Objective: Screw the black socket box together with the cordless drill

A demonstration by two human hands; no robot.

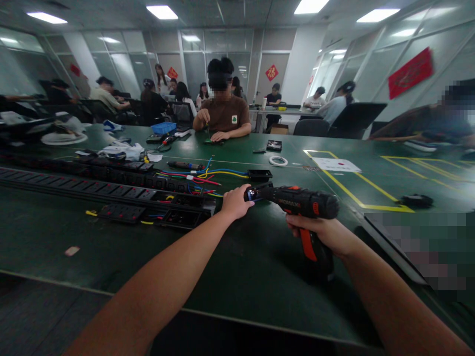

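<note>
While under ceiling lights point(311, 6), green table point(245, 272), drill point(304, 200) in right hand point(328, 231), dark part point(262, 192) in left hand point(236, 201).

A workbench point(245, 269) and power drill point(302, 200) show a workshop.

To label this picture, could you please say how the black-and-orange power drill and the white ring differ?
The black-and-orange power drill is gripped in the right hand; the flat white ring lies on the green table. The drill is pistol-shaped, the ring a round hoop. The drill looks larger than the ring.
</note>
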